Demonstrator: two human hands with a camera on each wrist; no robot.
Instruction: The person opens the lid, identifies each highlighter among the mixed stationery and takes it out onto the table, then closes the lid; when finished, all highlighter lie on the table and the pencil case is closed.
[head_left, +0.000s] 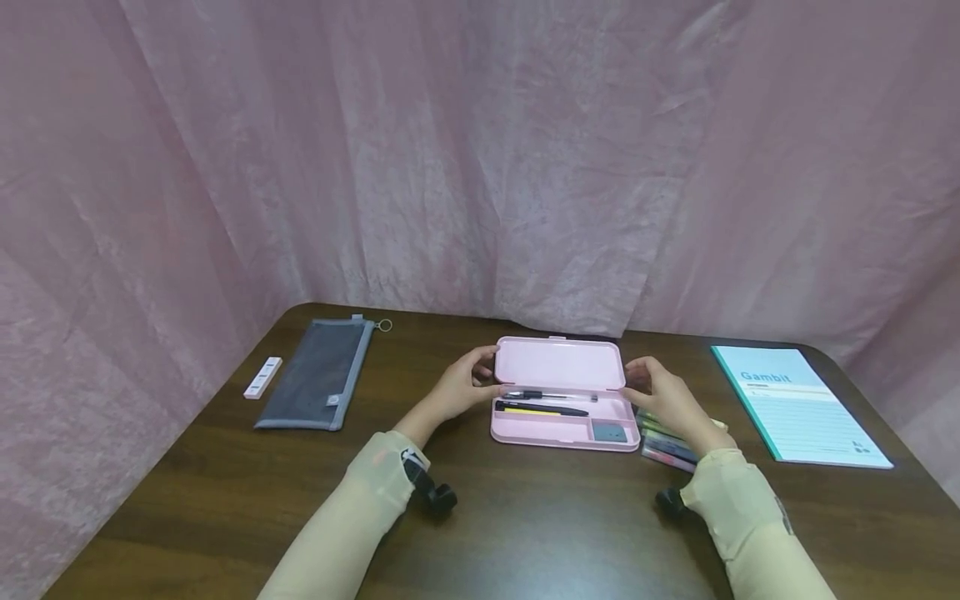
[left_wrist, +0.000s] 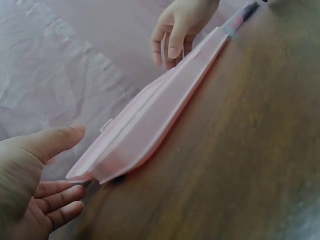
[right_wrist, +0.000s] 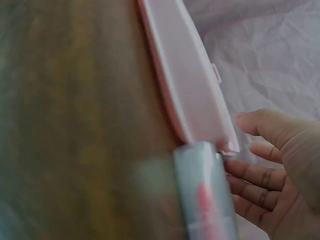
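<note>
A pink pencil case [head_left: 558, 429] lies with its lid [head_left: 558, 362] raised at the back. Inside are a clear pen [head_left: 551, 396], a black and yellow pen [head_left: 540, 409] and a grey eraser [head_left: 609, 432] in the right front compartment. My left hand [head_left: 461, 387] is at the left end of the case. In the left wrist view its thumb and relaxed fingers stand apart beside the end. At the opposite end, my right hand [head_left: 663, 398] has thumb and fingers spread loosely near the corner, as the right wrist view shows. Several highlighters [head_left: 667, 446] lie partly under the right hand.
To the left are a grey mesh zip pouch [head_left: 315, 375] with a ring pull and a small white box-shaped item [head_left: 262, 377]. A notebook marked Gambit [head_left: 802, 408] lies at the right. Pink curtain [head_left: 480, 167] hangs behind the wooden table [head_left: 525, 517].
</note>
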